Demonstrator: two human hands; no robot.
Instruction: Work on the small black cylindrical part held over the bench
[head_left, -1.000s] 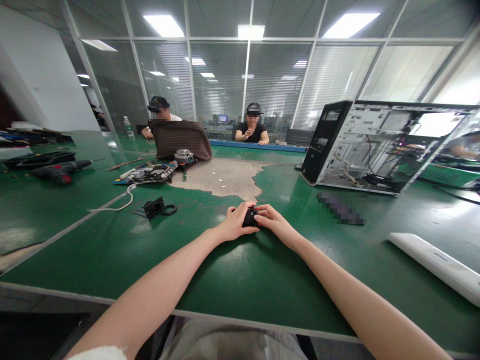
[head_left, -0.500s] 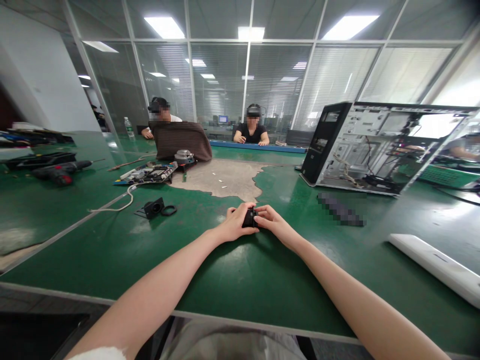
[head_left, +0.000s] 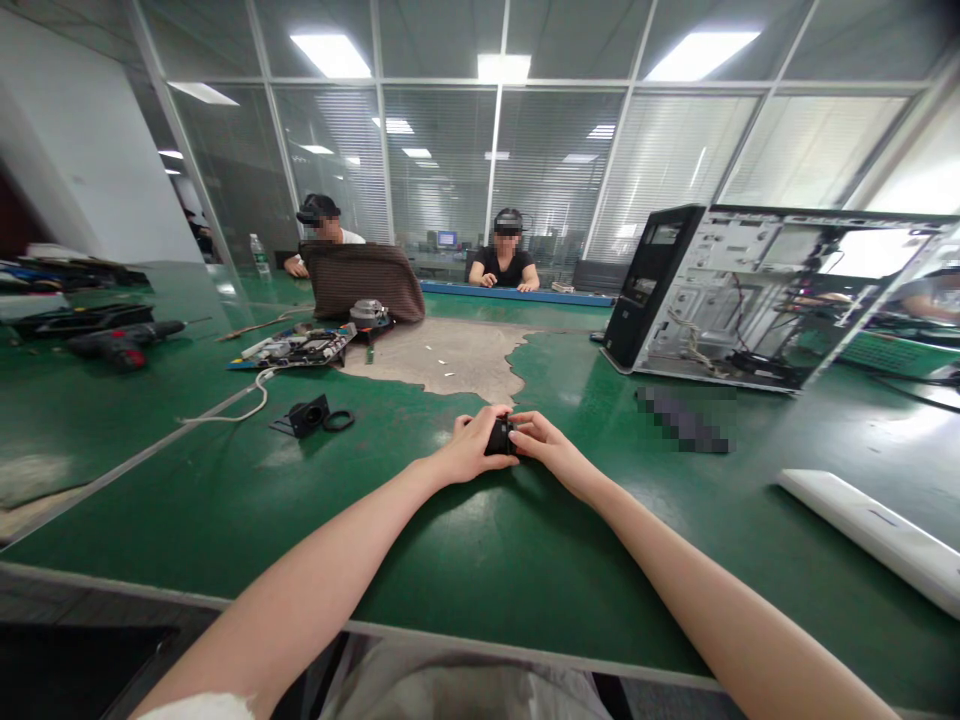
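Note:
Between my two hands, low over the green table, is a small black cylindrical part (head_left: 499,437) that looks like a lens barrel. My left hand (head_left: 472,447) wraps round its left side, thumb near the bottom and fingers over the top. From the right, the thumb and fingertips of my right hand (head_left: 541,440) pinch its right end. My fingers cover much of the part, so its details do not show. Off to the left lie a black bracket-like piece (head_left: 306,415) and a thin black ring (head_left: 339,420).
A circuit board (head_left: 296,347), a cable (head_left: 259,395) and a power drill (head_left: 124,342) lie to the left. At the right stand an opened computer case (head_left: 652,290) and a long white device (head_left: 870,530). Two people sit across the table (head_left: 480,570).

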